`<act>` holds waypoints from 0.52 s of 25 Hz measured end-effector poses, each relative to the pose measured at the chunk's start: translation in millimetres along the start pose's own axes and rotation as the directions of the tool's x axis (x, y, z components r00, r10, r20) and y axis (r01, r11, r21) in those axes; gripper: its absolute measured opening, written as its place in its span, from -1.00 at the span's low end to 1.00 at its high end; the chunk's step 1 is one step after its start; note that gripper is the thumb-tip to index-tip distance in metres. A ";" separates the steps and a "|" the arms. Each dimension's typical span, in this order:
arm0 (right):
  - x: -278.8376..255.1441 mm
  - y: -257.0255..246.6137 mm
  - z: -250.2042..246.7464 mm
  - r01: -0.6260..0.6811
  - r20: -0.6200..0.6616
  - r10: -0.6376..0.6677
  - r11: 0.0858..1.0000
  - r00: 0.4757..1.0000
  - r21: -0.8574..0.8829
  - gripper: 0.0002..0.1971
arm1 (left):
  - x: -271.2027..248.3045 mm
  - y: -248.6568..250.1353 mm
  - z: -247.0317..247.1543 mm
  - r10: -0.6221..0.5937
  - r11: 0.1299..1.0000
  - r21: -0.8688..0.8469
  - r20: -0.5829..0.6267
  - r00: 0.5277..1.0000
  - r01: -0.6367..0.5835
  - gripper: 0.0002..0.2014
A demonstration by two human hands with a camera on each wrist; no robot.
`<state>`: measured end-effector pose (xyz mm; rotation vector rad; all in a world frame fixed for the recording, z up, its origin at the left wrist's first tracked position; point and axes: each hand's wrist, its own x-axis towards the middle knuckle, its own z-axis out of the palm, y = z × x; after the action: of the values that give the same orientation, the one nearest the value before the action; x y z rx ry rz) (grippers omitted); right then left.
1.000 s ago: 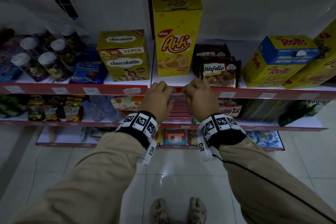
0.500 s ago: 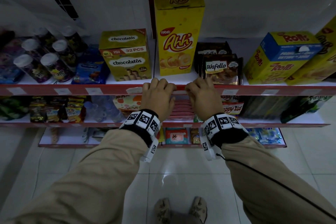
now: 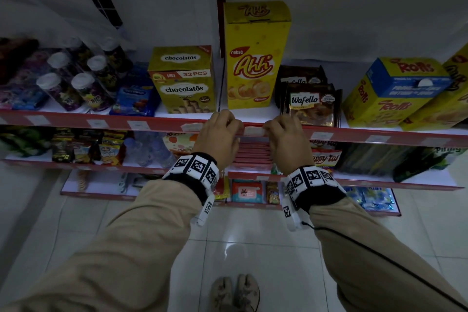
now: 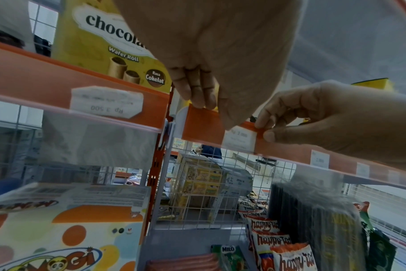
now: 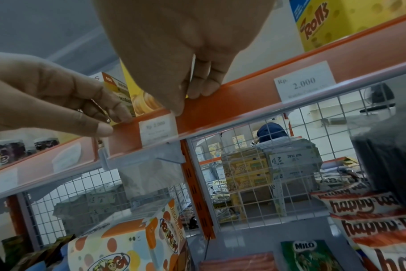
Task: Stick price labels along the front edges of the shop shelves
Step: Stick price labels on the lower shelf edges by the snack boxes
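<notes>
Shelf edge: smooth orange strip (image 4: pixel 204 124) behind a clear glossy plastic cover
Price label: small white matt paper slip (image 5: pixel 157 131)
Back panel: white metal wire grid (image 5: pixel 255 183)
Floor: glossy white tiles (image 3: pixel 253 240)
Sleeves: matt tan cloth (image 3: pixel 131 248)

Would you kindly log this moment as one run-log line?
left hand grips shelf edge | right hand pinches label | step: seating label

Shelf edge (image 3: pixel 157 125): red-orange, carrying white labels (image 3: pixel 252 131) with grey print. Ahh box (image 3: pixel 254 58): yellow, red lettering. Chocolatos box (image 3: pixel 183 81): olive-gold, white name panels. Rolls box (image 3: pixel 395 91): yellow with blue top. Wafello pack (image 3: pixel 312 106): dark brown. Wristbands (image 3: pixel 195 168): white, black square markers. Sleeves (image 3: pixel 121 248): tan. Floor (image 3: pixel 253 248): white tiles.
</notes>
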<state>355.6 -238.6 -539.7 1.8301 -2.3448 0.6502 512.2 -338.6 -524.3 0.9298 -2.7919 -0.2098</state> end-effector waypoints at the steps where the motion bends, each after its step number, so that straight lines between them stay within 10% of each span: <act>1: -0.6 -0.1 -0.6 0.002 -0.009 -0.002 1.000 1.000 0.003 -0.81 | -0.8 -0.6 -0.7 -0.001 1.000 -0.013 0.000 1.000 0.001 -0.70; 13: 1.5 -33.7 11.0 -0.093 0.029 0.095 0.994 0.995 -0.055 -0.74 | -29.6 -27.9 -12.8 0.024 0.999 -0.034 0.103 0.994 -0.020 -0.59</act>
<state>389.0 -250.6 -540.0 1.7300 -2.4564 0.5669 554.5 -343.8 -521.3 0.9051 -2.8818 -0.3076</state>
